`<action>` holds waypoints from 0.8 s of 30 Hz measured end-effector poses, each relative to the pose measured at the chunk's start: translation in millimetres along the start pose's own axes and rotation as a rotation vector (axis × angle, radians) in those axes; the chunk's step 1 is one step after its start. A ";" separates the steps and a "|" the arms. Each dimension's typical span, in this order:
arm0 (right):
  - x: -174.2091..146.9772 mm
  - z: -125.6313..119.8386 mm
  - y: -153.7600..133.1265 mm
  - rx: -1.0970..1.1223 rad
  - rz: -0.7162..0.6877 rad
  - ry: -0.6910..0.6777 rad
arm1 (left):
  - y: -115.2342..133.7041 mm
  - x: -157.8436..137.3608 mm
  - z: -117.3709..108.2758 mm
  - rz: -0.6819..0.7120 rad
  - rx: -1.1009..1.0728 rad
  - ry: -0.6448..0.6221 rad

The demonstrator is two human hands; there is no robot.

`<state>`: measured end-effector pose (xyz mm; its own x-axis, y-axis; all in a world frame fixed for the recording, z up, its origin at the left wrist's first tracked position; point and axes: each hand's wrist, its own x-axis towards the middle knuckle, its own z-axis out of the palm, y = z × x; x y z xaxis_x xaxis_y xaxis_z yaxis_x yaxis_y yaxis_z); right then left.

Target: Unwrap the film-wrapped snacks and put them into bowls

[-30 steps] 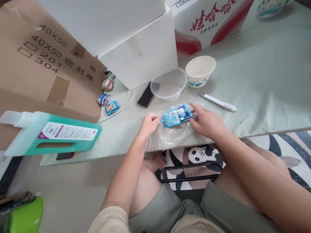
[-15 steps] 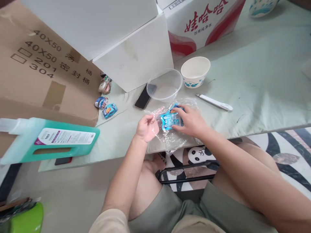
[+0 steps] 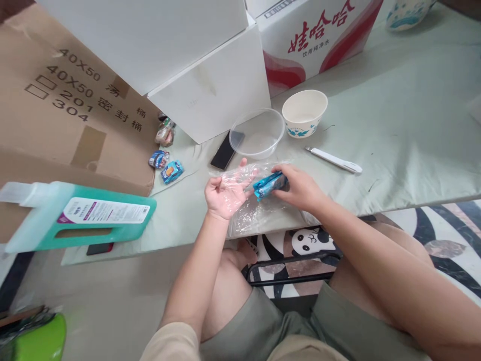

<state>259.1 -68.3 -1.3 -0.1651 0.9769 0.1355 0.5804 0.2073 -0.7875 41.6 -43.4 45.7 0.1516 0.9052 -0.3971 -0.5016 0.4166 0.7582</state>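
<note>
My right hand (image 3: 300, 188) grips a small blue snack packet (image 3: 267, 185), tilted so that its narrow side shows. Facing it is my left hand (image 3: 227, 195), palm up with the fingers spread and the thumb bent. A crinkled clear plastic bag (image 3: 246, 218) lies across the left fingers and spreads below the packet. Whether those fingers are inside the bag or only under it, I cannot tell. Just beyond the hands stands a clear round plastic bowl (image 3: 257, 133), partly in front of a black phone (image 3: 223, 150).
A paper bowl (image 3: 304, 113) and a white box cutter (image 3: 334, 160) are at the right. White boxes (image 3: 218, 85) and a cardboard carton (image 3: 82, 100) stand behind. At the left are wrapped snacks (image 3: 172, 172) and a green liquid bottle (image 3: 105, 218) near the table's front edge.
My left hand has opened from a pinch and turned palm up against the plastic bag. My right hand has tilted the snack packet from its flat face onto its side.
</note>
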 end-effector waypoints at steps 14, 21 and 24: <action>-3.7 -3.2 -5.9 0.022 -0.197 -0.002 | 2.3 38.5 -35.8 0.051 -0.329 0.200; -7.1 -26.0 -16.1 0.427 0.089 0.443 | 6.5 40.5 -42.8 -0.083 -0.221 0.191; 14.3 -31.0 -24.0 0.583 0.194 0.703 | 4.7 40.0 -43.9 -0.083 -0.180 0.140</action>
<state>267.5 -57.8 38.2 0.5240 0.8379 0.1531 0.0242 0.1651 -0.9860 7.9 -9.0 10.7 0.0853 0.8424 -0.5321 -0.6378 0.4564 0.6204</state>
